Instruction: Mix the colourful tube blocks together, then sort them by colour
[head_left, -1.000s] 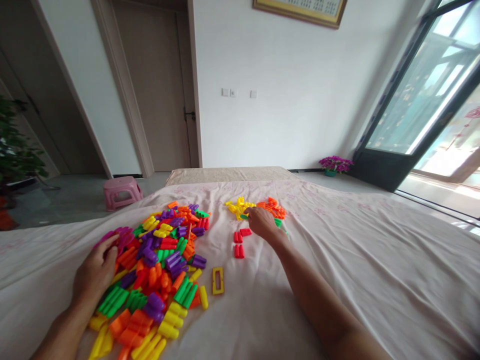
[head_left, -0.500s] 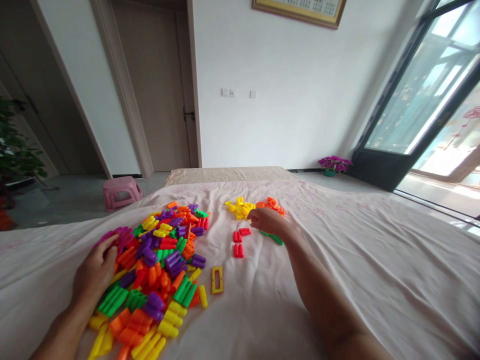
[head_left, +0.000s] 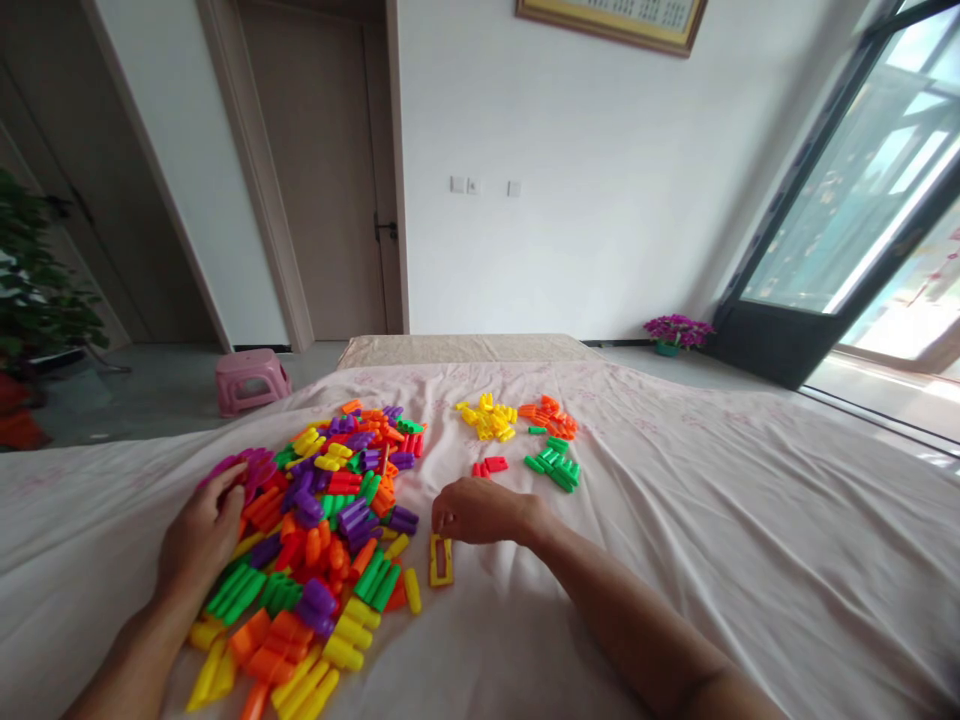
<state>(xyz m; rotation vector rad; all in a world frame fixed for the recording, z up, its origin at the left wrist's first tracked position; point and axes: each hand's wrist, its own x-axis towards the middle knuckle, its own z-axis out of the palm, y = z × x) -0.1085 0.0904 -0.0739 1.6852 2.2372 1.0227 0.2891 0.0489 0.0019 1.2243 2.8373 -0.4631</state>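
Note:
My left hand (head_left: pixel 201 530) rests at the left edge of a large heap of plastic building pieces (head_left: pixel 315 535) in purple, orange, green, yellow and red. Its thumb and forefinger are apart, touching or right beside magenta pieces (head_left: pixel 259 468). My right hand (head_left: pixel 480 512) is over the sheet right of the heap, fingers curled down at the far end of a yellow rectangular frame piece (head_left: pixel 441 570). Whether the fingers hold anything is hidden. Behind the hand, red pieces (head_left: pixel 495 464) are partly covered.
Sorted small groups lie farther off: yellow pieces (head_left: pixel 489 418), orange pieces (head_left: pixel 551 415) and green pieces (head_left: pixel 555 465). A wrinkled pale floral sheet (head_left: pixel 712 520) covers the surface. A pink stool (head_left: pixel 253 380) stands beyond the left edge.
My right hand has come back from the yellow group toward me and leftward, to the yellow frame piece. This uncovers the green group. My left hand stays by the magenta pieces.

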